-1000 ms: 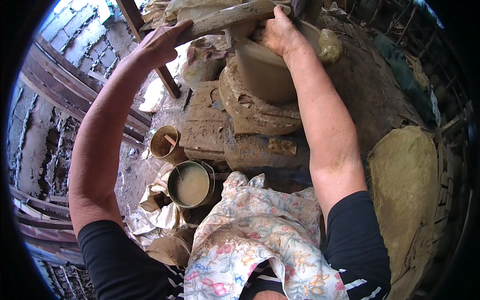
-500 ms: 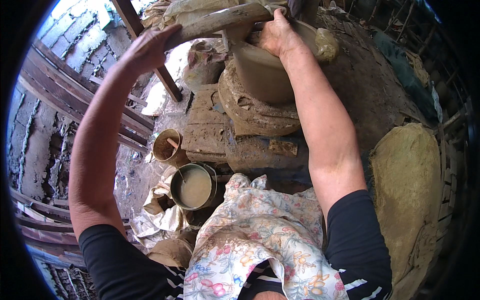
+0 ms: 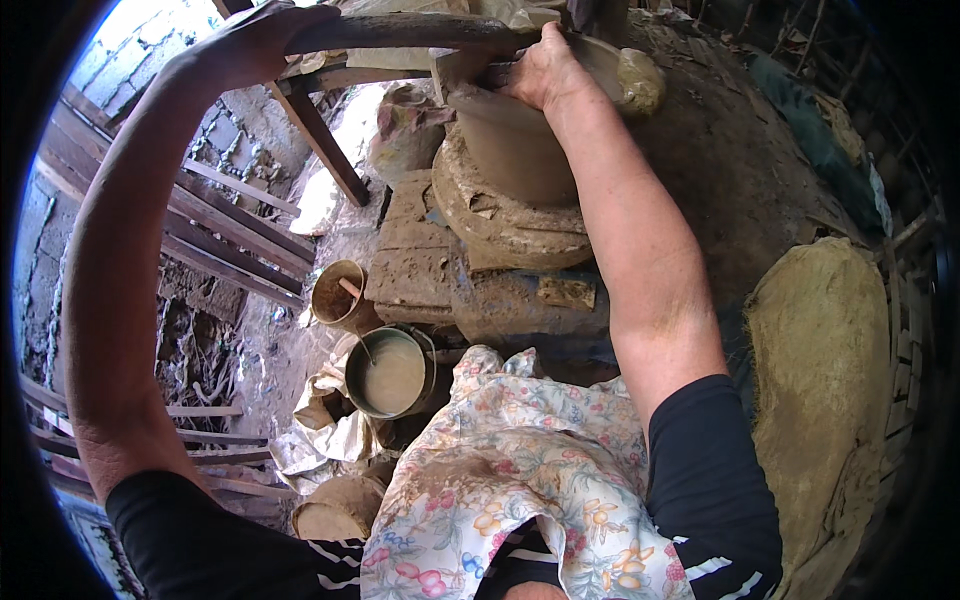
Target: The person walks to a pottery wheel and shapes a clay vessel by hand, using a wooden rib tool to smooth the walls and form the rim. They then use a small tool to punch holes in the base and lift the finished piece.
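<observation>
My left hand (image 3: pixel 262 38), raised at the upper left, is closed round one end of a thick grey-brown clay coil (image 3: pixel 400 33). The coil stretches roughly level across to the rim of a large wet clay pot (image 3: pixel 515 145). At that rim my right hand (image 3: pixel 548 72) grips the coil's other end, its thumb on top and its fingers partly hidden inside the pot. Beneath the pot is a round, clay-caked turntable (image 3: pixel 465 205). A yellowish, wet-looking lump (image 3: pixel 640 82) sits on the pot's right rim.
Left of my apron-covered lap (image 3: pixel 520 440) stand a bucket of murky water (image 3: pixel 390 375) and a smaller bucket (image 3: pixel 340 290) with a stick-like handle in it. Wooden slats (image 3: pixel 240 225) line the left. A clay-stained sack (image 3: pixel 820 370) lies at the right.
My left hand has moved up and left with its end of the coil, so the coil lies flatter. My right hand has stayed at the pot's rim, shifting slightly.
</observation>
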Motion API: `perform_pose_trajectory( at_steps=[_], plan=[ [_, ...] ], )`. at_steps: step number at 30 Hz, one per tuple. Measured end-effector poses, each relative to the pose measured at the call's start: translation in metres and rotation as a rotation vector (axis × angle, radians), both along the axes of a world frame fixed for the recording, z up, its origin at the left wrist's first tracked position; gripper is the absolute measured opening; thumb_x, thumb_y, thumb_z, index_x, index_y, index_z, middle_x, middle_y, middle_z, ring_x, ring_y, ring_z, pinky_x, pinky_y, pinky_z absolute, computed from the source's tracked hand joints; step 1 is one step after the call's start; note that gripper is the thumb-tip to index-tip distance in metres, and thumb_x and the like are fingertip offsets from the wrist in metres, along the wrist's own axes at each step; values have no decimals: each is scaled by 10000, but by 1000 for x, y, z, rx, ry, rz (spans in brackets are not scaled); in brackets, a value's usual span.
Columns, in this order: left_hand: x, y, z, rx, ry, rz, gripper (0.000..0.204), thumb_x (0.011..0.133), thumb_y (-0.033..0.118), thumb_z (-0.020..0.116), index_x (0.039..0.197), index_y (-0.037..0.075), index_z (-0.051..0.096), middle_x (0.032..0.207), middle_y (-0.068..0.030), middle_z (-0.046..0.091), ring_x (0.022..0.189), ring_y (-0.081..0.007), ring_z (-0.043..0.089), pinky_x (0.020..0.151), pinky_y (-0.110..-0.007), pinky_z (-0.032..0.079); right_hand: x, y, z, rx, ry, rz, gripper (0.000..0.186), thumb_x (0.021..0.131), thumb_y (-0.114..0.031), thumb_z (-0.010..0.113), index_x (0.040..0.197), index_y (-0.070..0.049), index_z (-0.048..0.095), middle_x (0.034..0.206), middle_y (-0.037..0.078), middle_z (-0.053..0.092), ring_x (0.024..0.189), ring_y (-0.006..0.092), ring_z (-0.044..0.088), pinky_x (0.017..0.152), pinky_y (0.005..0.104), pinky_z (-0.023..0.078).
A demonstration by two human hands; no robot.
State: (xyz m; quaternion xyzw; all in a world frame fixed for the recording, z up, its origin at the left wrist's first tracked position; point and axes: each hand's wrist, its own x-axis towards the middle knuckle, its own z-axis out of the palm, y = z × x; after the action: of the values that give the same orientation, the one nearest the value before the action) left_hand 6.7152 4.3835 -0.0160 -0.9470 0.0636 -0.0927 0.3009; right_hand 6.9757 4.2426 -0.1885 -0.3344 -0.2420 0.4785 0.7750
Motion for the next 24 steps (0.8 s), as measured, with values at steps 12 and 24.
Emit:
perform_pose_trajectory(
  at_steps=[12,24],
  plan=[
    [21,-45,25,-34,156,350,417,746,128,616,1157,117,540,963,-134,628,927,-294,601,775,-406,488,-25,-13,13,-50,-61,-33,962,822,-751,52,1416,-10,201,1405,240,323,1286,396,336,1059,573,209],
    [30,-71,43,-92,214,450,459,725,121,627,1175,112,536,991,-114,627,920,-278,601,775,-385,495,-40,-21,12,10,-175,-79,958,829,-746,70,1417,6,156,1361,278,358,1269,417,356,1031,575,268]
  ],
)
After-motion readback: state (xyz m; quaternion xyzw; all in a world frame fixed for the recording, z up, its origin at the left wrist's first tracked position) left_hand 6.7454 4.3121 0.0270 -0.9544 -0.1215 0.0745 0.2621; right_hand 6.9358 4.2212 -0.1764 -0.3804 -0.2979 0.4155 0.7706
